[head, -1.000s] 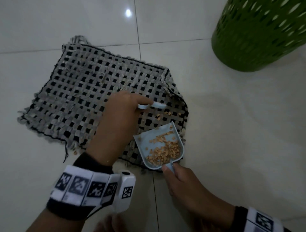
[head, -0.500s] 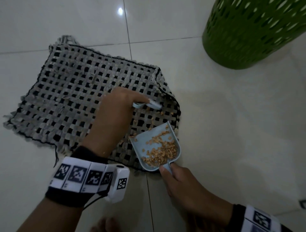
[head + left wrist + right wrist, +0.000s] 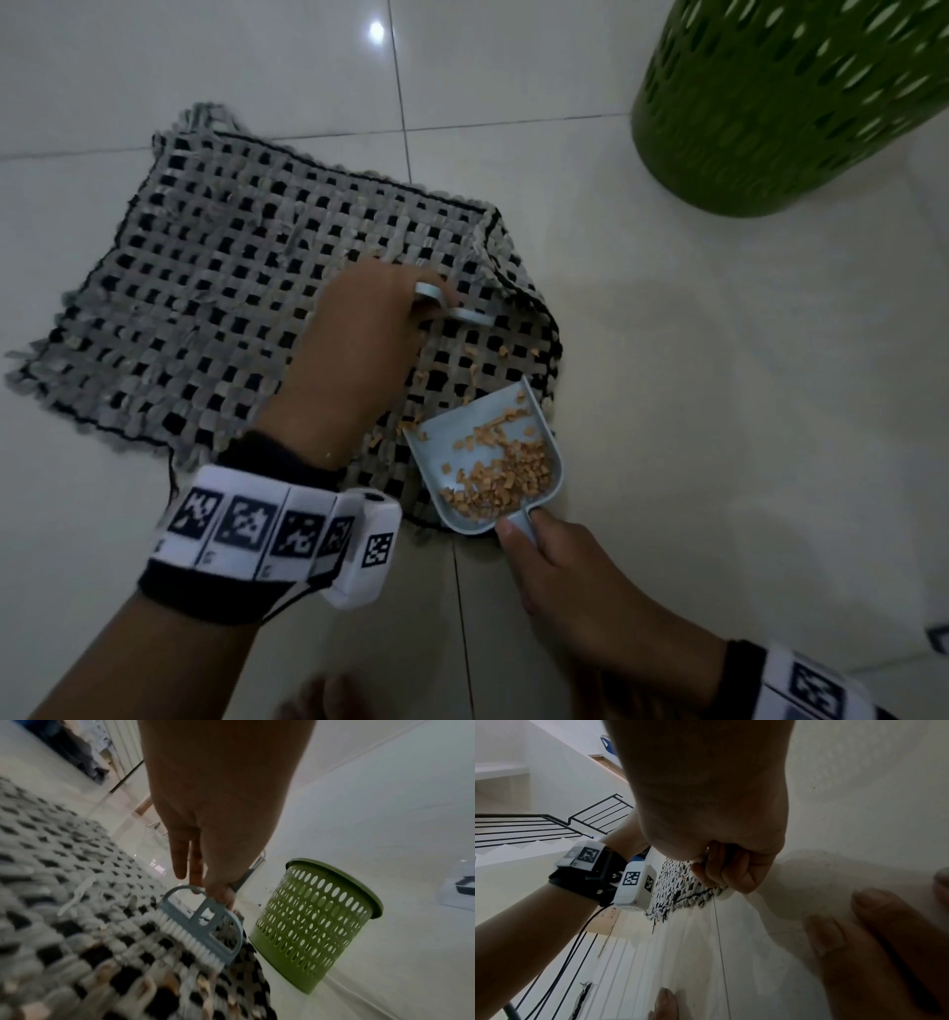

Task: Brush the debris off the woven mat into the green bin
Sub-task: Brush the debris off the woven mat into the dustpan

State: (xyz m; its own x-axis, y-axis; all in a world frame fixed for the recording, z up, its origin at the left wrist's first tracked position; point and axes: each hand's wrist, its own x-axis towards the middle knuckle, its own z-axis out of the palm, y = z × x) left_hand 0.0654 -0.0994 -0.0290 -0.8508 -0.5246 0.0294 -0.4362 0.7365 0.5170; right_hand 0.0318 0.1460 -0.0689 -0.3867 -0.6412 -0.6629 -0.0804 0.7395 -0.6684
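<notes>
A grey and black woven mat (image 3: 215, 288) lies on the tiled floor. My left hand (image 3: 369, 329) grips a small blue brush (image 3: 457, 308) by its handle, bristles on the mat near its right edge; the brush (image 3: 203, 925) shows clearly in the left wrist view. Loose orange debris (image 3: 462, 370) lies on the mat below the brush. My right hand (image 3: 560, 560) holds the handle of a blue dustpan (image 3: 488, 452), its mouth on the mat, with a heap of orange debris (image 3: 508, 478) inside. The green bin (image 3: 791, 97) stands at the upper right.
White floor tiles (image 3: 719, 411) spread between the mat and the bin (image 3: 316, 921). My toes (image 3: 328, 699) show at the bottom edge. A stair railing (image 3: 539, 825) appears in the right wrist view. A small dark object (image 3: 940, 637) lies at the far right.
The left hand and brush moved slightly up the mat, away from the dustpan. More loose debris shows between brush and pan. The dustpan stays about where it was.
</notes>
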